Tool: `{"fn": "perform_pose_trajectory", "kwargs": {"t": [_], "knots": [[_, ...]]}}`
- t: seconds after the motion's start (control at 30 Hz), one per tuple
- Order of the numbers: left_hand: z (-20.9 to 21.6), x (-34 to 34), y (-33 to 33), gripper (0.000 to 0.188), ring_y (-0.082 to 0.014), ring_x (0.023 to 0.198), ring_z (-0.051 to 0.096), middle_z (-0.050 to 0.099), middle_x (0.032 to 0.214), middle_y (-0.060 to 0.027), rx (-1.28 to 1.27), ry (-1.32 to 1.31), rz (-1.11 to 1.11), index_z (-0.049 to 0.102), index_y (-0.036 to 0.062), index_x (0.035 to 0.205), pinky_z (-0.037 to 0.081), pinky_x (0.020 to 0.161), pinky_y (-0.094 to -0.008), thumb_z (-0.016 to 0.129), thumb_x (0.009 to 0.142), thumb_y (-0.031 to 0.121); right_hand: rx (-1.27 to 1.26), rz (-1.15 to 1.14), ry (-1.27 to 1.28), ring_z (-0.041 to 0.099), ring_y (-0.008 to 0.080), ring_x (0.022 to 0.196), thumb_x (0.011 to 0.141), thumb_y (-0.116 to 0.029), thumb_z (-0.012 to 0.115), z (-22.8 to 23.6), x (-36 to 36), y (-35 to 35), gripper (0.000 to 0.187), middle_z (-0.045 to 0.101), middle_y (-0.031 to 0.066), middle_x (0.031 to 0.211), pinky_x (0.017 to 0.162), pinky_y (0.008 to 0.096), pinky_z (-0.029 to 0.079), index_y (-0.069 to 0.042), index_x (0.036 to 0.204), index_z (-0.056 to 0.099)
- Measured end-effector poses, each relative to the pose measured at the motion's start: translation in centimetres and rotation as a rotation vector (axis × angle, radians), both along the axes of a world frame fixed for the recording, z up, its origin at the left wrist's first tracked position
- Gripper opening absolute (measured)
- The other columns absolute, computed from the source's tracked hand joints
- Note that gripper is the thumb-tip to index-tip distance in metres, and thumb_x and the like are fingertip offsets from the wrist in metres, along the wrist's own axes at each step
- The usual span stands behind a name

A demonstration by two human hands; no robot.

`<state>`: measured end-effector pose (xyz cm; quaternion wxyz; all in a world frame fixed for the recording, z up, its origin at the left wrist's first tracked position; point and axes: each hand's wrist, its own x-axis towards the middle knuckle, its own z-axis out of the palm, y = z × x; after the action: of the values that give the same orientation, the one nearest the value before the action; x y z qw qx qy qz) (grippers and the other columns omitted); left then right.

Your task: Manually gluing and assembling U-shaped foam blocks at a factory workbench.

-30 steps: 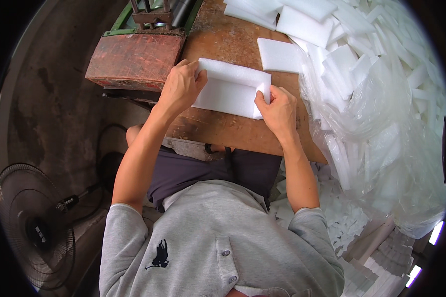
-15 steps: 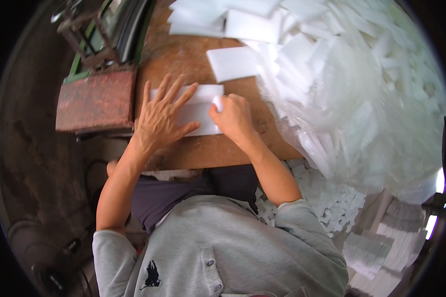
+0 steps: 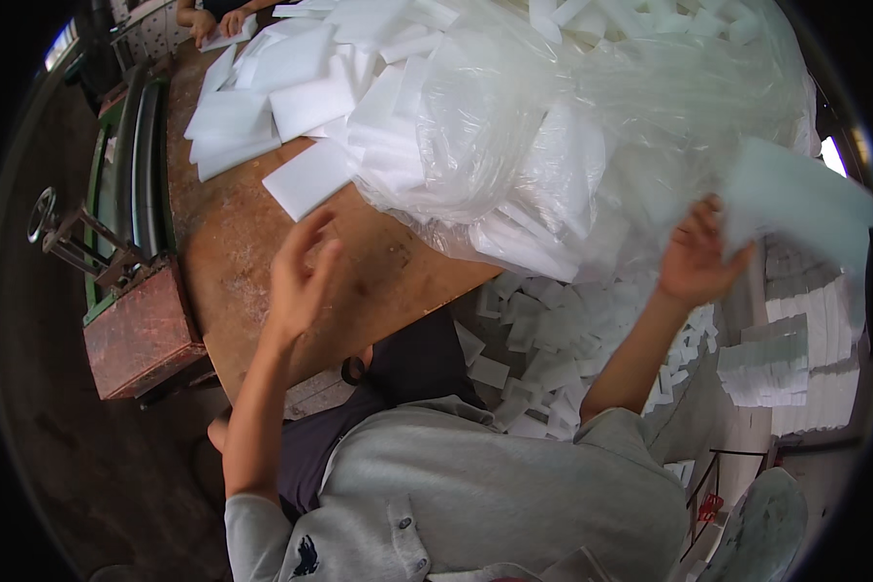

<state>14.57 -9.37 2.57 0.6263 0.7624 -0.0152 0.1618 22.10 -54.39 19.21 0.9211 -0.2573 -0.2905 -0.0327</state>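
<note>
My left hand (image 3: 303, 281) is raised over the brown tabletop (image 3: 228, 281), fingers apart and holding nothing. Beyond its fingertips lies a white foam sheet (image 3: 308, 178). Out to the right, my right hand (image 3: 696, 254) is spread, thumb apart from the fingers. Just past those fingers a pale, flat foam sheet (image 3: 800, 199) is in the air, smeared by motion; it looks loose from the hand, though a fingertip may still touch it. A clear plastic bag (image 3: 495, 126) of white foam pieces stands between the hands, farther back.
A green-framed machine (image 3: 102, 233) with a worn reddish block (image 3: 145, 330) adjoins the table's left side. Loose foam sheets (image 3: 233, 121) pile at the back, near another person's hands (image 3: 218, 26). Small offcuts (image 3: 553, 339) cover the floor; stacked foam (image 3: 795, 359) stands at the right.
Both hands have come off the foam on the table. My right hand has swung far right, where a sheet is now airborne; my left has lifted. The view has turned right.
</note>
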Motion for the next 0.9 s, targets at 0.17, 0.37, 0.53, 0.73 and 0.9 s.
{"fn": "perform_pose_trajectory", "kwargs": {"t": [0.17,0.37,0.53,0.73,0.9], "knots": [[0.1,4.3,-8.9,0.079,-0.035,0.133,0.047,0.041,0.149,-0.0242,0.213,-0.228,-0.117,0.031,0.002,0.151,0.045,0.105,-0.0414,0.075,0.087,0.015,-0.795,-0.236,0.337,0.066,0.0218,0.074,0.104,-0.034,0.053,-12.0,-3.4,-1.8,0.04,0.07,0.0122,0.095,0.066,0.0326,0.053,0.002,0.118,0.063],[-0.5,5.8,-14.3,0.082,-0.0373,0.118,0.054,0.06,0.119,-0.0238,0.445,-0.203,-0.033,0.033,-0.0092,0.144,0.033,0.107,-0.0507,0.078,0.083,0.022,-1.269,-0.56,0.48,0.068,0.0152,0.081,0.095,-0.016,0.069,-24.1,-2.0,2.5,0.031,0.07,0.0119,0.1,0.064,0.0304,0.058,0.005,0.117,0.065],[-1.5,6.1,-15.6,0.078,-0.0351,0.107,0.057,0.062,0.107,-0.0205,0.537,-0.159,-0.092,0.033,-0.0062,0.144,0.034,0.103,-0.0536,0.075,0.086,0.025,-1.288,-0.716,0.646,0.064,0.0122,0.081,0.089,-0.006,0.072,-21.1,4.8,5.5,0.033,0.068,0.0099,0.11,0.059,0.0232,0.052,0.003,0.12,0.065],[-3.4,5.4,-18.9,0.082,-0.0332,0.11,0.053,0.053,0.115,-0.0189,0.735,-0.18,-0.324,0.025,0.0138,0.155,0.034,0.101,-0.0545,0.071,0.088,0.028,-1.141,-0.754,0.571,0.066,0.0148,0.083,0.088,-0.008,0.07,-22.6,10.0,6.7,0.043,0.067,0.0089,0.117,0.06,0.0285,0.052,-0.003,0.129,0.059],[-4.1,6.5,-20.7,0.086,-0.0409,0.122,0.048,0.039,0.139,-0.0265,0.78,-0.195,-0.278,0.027,0.017,0.155,0.033,0.103,-0.054,0.074,0.085,0.034,-1.928,-0.597,0.231,0.068,0.03,0.077,0.089,-0.012,0.068,-22.5,6.5,3.8,0.025,0.071,0.0163,0.104,0.069,0.0455,0.051,0.0,0.11,0.068]]}}
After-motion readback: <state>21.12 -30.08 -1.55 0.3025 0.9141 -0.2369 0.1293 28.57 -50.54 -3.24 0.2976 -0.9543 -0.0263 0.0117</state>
